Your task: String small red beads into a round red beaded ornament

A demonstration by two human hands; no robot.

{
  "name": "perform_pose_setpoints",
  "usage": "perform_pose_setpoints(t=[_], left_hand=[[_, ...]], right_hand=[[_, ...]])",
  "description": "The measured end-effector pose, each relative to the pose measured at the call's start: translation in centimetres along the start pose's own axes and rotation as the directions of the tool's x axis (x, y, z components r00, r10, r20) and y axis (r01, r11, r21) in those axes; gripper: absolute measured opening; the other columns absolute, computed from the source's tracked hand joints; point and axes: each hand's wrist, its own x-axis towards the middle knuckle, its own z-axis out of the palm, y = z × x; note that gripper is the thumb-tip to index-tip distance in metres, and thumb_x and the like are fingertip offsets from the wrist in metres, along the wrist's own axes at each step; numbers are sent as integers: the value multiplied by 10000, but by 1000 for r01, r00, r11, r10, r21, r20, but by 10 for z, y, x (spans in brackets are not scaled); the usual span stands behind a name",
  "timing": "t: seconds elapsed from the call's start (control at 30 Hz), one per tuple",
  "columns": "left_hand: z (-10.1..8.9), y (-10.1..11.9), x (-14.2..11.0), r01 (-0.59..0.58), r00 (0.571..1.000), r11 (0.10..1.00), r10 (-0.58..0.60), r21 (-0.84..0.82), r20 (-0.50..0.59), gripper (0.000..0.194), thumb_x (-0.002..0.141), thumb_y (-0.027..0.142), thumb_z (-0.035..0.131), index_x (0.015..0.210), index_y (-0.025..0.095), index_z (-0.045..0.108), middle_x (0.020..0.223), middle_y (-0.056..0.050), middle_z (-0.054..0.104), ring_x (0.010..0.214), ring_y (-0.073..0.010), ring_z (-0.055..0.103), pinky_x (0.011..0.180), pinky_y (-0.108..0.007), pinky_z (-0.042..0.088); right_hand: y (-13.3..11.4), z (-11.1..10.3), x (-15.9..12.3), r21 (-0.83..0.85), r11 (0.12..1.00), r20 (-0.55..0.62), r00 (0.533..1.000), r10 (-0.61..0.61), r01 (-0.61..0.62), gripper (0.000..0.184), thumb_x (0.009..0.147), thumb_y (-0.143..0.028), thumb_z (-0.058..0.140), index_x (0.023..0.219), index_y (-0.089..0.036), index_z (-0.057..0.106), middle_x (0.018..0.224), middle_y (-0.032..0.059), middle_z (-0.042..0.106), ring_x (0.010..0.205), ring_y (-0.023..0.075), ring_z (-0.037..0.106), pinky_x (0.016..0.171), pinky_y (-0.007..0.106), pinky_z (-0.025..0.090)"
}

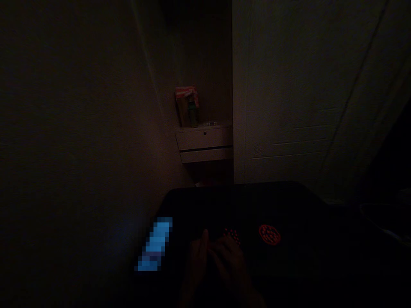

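Observation:
Very little light falls on the dark table, so details are faint. My left hand (199, 254) is closed near the table's front, with its thumb pointing up and forward. Close beside it, my right hand (228, 256) has its fingers bent inward toward the left one. Whatever lies between the fingertips is too dark to make out. Just beyond my right hand sits a cluster of small red pieces (232, 234), partly covered by the fingers. Farther right is a round, red-rimmed patch with red pieces inside (269, 235).
A bright, blurred blue screen (156, 244) lies at the left of the dark table (257, 196). Behind, a drawer unit (205, 139) carries a red-and-white box (186, 92) and a green-topped bottle (192, 113). A wall stands left, a pale panel (282, 107) right.

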Motion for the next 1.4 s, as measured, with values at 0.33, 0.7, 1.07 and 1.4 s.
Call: perform_pose_setpoints(t=[0.33, 0.7, 1.07, 1.4], left_hand=[[3, 5, 4, -50, 987, 999, 52, -16, 151, 675, 779, 812, 494, 578, 176, 597, 573, -17, 555, 595, -173, 500, 555, -284, 397], [3, 7, 5, -79, 978, 995, 88, -54, 187, 643, 790, 784, 525, 600, 175, 599, 584, -1, 527, 588, -156, 460, 538, -269, 366], [4, 7, 5, -68, 973, 996, 80, -63, 218, 651, 786, 791, 522, 595, 171, 582, 573, 11, 495, 573, -144, 431, 529, -265, 349], [4, 6, 5, -68, 991, 997, 72, -38, 117, 653, 782, 799, 517, 604, 176, 601, 558, 12, 504, 559, -145, 447, 511, -263, 353]], right_hand=[[1, -3, 0, -37, 999, 39, 999, 7, -5, 168, 1003, -183, 527, 1022, -261, 674, 941, 47, 726, 862, 226, 692, 777, 358, 561], [4, 1, -2, -73, 996, 36, 998, 47, -44, 137, 1016, -225, 503, 975, -260, 629, 901, 29, 705, 849, 217, 669, 782, 353, 536], [5, 2, -3, -61, 996, 53, 997, 60, -57, 121, 1024, -239, 463, 980, -247, 576, 882, 31, 669, 789, 199, 664, 707, 313, 543], [1, -2, 2, 78, 986, -24, 989, 146, -144, 151, 1019, -222, 452, 957, -259, 585, 862, 16, 671, 752, 173, 665, 700, 258, 546]])
